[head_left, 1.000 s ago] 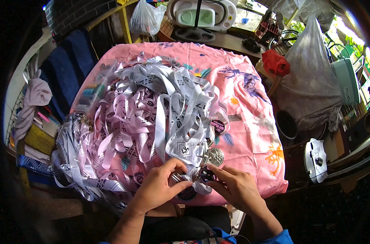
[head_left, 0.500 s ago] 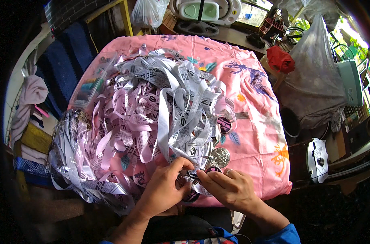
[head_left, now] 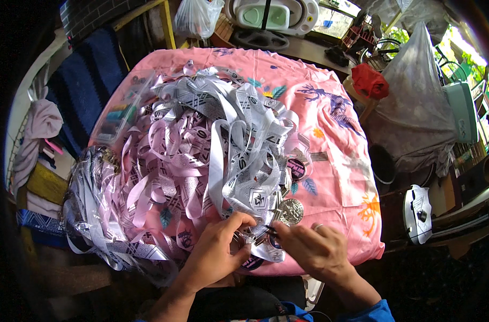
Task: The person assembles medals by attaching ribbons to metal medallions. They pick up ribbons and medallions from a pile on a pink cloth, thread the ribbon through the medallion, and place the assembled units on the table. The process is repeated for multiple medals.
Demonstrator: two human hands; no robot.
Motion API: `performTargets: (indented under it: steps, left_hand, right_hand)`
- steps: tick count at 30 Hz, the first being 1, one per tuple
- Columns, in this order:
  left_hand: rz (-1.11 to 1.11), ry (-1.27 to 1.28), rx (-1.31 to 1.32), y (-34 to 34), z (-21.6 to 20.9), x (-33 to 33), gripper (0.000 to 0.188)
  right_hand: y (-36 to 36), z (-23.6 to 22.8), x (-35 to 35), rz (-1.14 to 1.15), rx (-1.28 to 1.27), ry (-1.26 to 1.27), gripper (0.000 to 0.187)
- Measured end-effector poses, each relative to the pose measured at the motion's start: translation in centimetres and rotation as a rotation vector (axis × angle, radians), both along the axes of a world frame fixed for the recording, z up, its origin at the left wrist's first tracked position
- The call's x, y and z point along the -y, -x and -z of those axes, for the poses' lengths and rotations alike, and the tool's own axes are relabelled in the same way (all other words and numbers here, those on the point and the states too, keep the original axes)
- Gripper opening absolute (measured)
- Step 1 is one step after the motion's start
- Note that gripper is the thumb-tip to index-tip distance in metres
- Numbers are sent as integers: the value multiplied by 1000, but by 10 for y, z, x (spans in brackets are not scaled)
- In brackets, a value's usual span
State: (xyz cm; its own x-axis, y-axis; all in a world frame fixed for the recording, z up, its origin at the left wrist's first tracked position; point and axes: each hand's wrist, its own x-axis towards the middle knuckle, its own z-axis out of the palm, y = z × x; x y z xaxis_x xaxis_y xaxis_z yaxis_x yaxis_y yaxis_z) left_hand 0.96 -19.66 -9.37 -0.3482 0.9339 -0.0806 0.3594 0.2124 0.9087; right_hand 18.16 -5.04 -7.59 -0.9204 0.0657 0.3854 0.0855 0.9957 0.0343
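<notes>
My left hand (head_left: 217, 241) is closed at the near edge of the table, thumb and fingers curled round the end of a medal ribbon, with a bit of metal showing between them. What exactly sits inside the grip is partly hidden. Just right of it, my right hand (head_left: 314, 247) pinches a small dark tool with a thin tip, mostly covered by the fingers. A silver medal (head_left: 291, 211) lies beyond the right hand. Grey and white printed ribbons (head_left: 250, 161) spread in a large heap ahead of both hands, with dark round medals (head_left: 295, 168) at its right side.
A pink patterned cloth (head_left: 335, 161) covers the table. At the left stand a clear plastic box (head_left: 118, 115) with thread spools and a plastic-wrapped bundle of ribbons (head_left: 102, 214). A red cloth item (head_left: 369, 80) and a big plastic bag (head_left: 411, 112) are beyond the right edge.
My right hand has shifted a little to the right, away from the left hand, with the dark tool still in its fingers. The left hand stays nearly in place.
</notes>
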Motion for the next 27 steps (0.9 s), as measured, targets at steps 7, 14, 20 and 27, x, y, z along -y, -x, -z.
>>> performTargets:
  steps: [7,14,20,27]
  left_hand:
    - [-117,-197,-215,-12,6,-11,28]
    - [-361,-123,-170,-26,18,-14,23]
    - [-384,-177,-186,-24,19,-12,25]
    - [-367,-185,-88,-23,18,-11,27]
  right_hand:
    - [-6,7,-13,-7,88,42,53]
    - [2,14,-14,-40,24,13,47]
    - [4,19,-15,-89,2,-87,48]
    - [8,17,-17,-119,-23,-102,47]
